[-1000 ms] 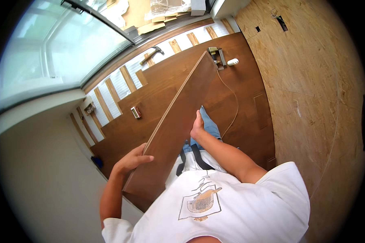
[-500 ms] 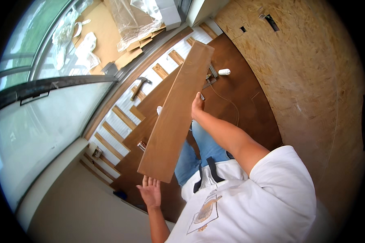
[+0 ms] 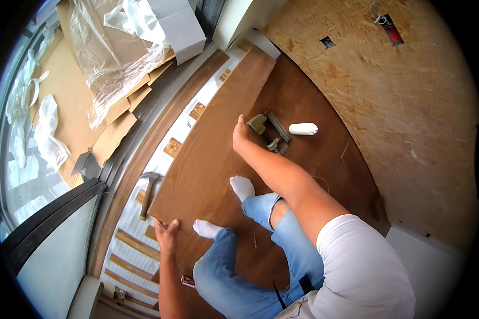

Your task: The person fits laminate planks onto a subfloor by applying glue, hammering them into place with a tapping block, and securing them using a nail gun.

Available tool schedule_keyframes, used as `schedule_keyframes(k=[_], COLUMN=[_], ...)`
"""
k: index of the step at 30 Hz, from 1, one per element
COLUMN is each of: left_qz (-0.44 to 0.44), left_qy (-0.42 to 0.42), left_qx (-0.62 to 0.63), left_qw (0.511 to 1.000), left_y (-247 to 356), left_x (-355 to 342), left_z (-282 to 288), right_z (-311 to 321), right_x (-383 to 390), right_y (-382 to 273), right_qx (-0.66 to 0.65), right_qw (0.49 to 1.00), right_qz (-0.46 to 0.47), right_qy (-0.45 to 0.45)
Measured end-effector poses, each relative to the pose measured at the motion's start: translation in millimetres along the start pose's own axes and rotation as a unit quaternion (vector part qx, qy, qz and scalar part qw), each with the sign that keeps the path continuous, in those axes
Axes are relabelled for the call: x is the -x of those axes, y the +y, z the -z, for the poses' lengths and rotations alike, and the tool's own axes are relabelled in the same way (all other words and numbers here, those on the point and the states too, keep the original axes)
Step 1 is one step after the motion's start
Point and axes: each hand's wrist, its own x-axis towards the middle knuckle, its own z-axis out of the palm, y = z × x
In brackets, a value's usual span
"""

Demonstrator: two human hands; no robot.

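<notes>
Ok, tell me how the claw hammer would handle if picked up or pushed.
The claw hammer would likely feel head-heavy, given its metal head on a slim handle. If pushed, it probably won't roll far, since the head sticks out crosswise.

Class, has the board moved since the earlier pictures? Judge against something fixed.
Yes: judged against the fixed battens, the board has moved toward the edge strip and now hides more of them.

Hands [image 3: 167,238] on brown plank [image 3: 213,141], hammer [image 3: 147,198] beside it, white bottle [image 3: 303,128]
</notes>
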Motion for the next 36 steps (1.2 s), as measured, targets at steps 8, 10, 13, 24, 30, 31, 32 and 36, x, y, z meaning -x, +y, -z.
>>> schedule_keyframes(k=[8,10,13,24,30,31,32,36], left_qz=[-0.017,-0.013,-0.020,-0.044,-0.092,-0.121,-0.132,-0.132], left_qy=[-0.057,-0.078,-0.117,-0.076,-0.042,-0.017,-0.020,0.035], left_qx=[-0.058,-0.082,-0.135,-0.367,-0.418,-0.446,-0.440,-0.495], left_qw=[0.997,0.993,0.984,0.926,0.903,0.887,0.888,0.858], left_y=[-106.6,-112.0,-118.2,-136.1,-140.9,-150.5,-160.2,-145.6], left_x=[-227.6,-251.8,-274.0,-313.7,-316.3,-321.3,-327.3,-262.5], left_z=[25.6,27.0,30.5,-7.7,-23.2,-14.7,-10.7,4.2], right_z=[-57.0,-49.7,-35.4,-3.1,2.9,0.8,3.2,-1.1], right_x=[-201.3,-202.4,-194.6,-90.3,-57.4,-48.4,-47.6,-45.8], right_y=[32.8,21.0,13.1,114.7,136.3,137.9,145.4,160.9], right_qx=[0.004,0.103,0.272,0.334,0.430,0.446,0.451,0.458], right_qw=[0.977,0.960,0.924,0.768,0.670,0.661,0.654,0.636], right_qz=[0.040,0.070,0.142,0.294,0.322,0.315,0.325,0.325], right_qy=[-0.210,-0.250,-0.229,-0.461,-0.513,-0.515,-0.512,-0.529])
